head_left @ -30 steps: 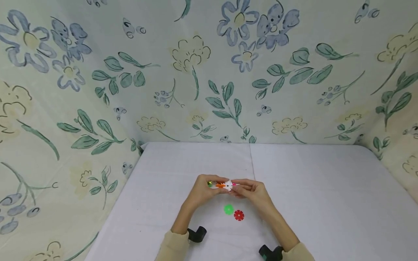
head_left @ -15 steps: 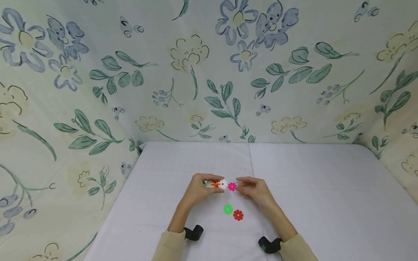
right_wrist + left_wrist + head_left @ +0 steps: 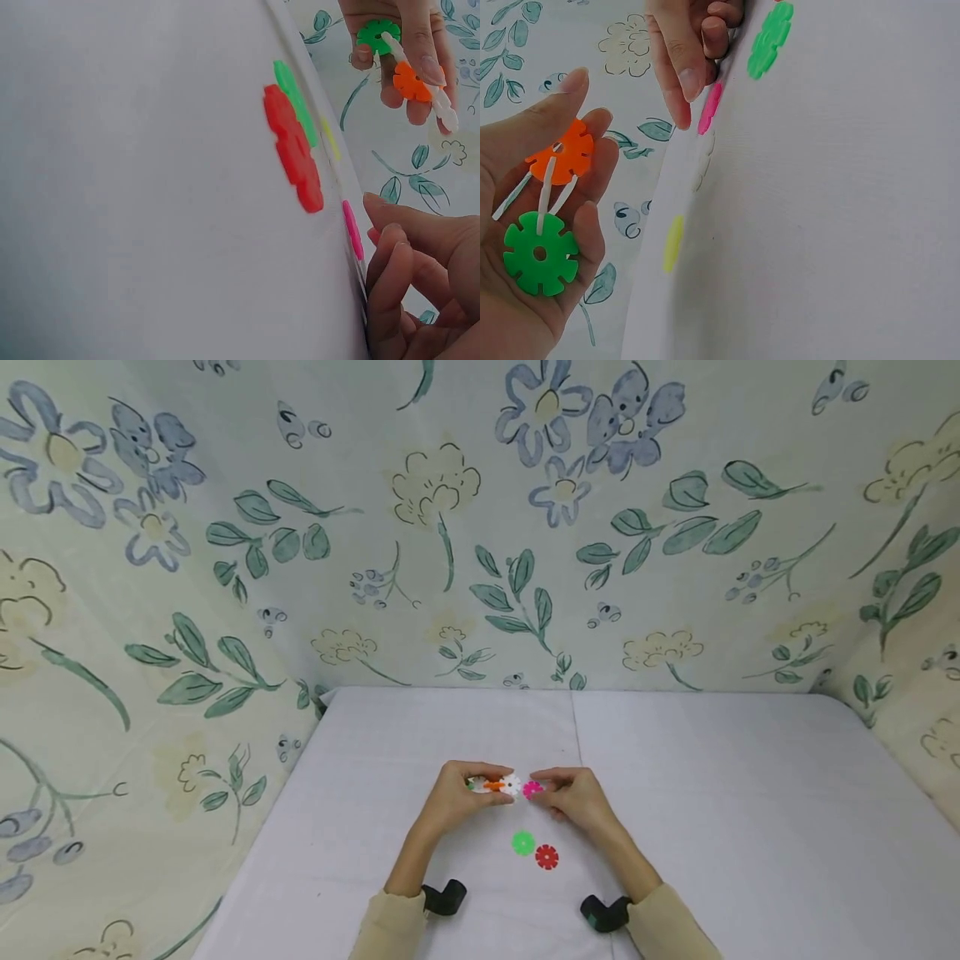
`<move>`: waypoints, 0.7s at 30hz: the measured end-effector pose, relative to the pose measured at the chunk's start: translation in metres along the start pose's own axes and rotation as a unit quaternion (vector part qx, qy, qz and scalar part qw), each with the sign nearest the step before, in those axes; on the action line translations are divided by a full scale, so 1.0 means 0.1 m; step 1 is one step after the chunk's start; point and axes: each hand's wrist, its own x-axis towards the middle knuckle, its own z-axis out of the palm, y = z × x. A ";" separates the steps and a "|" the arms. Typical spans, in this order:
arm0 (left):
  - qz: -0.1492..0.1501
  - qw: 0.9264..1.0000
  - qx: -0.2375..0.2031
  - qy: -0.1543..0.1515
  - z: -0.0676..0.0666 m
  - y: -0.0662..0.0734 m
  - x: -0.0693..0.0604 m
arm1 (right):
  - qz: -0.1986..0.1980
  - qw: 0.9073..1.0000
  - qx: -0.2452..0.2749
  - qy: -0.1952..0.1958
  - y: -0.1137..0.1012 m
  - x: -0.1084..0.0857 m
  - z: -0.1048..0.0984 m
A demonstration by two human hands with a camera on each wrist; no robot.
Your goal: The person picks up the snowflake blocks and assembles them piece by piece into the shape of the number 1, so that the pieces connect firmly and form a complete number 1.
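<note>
My left hand (image 3: 453, 793) grips a joined chain of notched plastic discs. In the left wrist view its green disc (image 3: 540, 253) and orange disc (image 3: 561, 153) are linked by a white one seen edge-on. A white disc (image 3: 448, 114) shows at the chain's end in the right wrist view. My right hand (image 3: 583, 795) is just right of a pink disc (image 3: 532, 789) on the table. In the right wrist view its fingers are loosely bent and hold nothing; I cannot tell whether they touch the pink disc.
Nearer the person lie a loose green disc (image 3: 523, 843) and a red disc (image 3: 547, 857). A yellow disc (image 3: 673, 244) and a loose white disc (image 3: 703, 161) lie beyond the pink one in the left wrist view. White cloth covers the table (image 3: 712, 793); a floral curtain (image 3: 480, 527) hangs behind.
The right hand was against the chain, drew away to the right, then came back left to the pink disc. The left hand shifted slightly left with the chain.
</note>
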 end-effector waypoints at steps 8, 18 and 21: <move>0.002 1.000 0.002 -0.001 0.00 -0.03 0.01 | -0.004 0.999 -0.034 0.005 -0.03 0.00 0.05; -0.002 1.000 0.003 -0.001 -0.01 -0.02 0.00 | -0.032 0.992 -0.125 -0.010 -0.10 -0.08 0.09; -0.004 1.000 0.006 0.000 -0.02 -0.02 0.00 | -0.054 0.987 -0.151 -0.013 -0.11 -0.12 0.10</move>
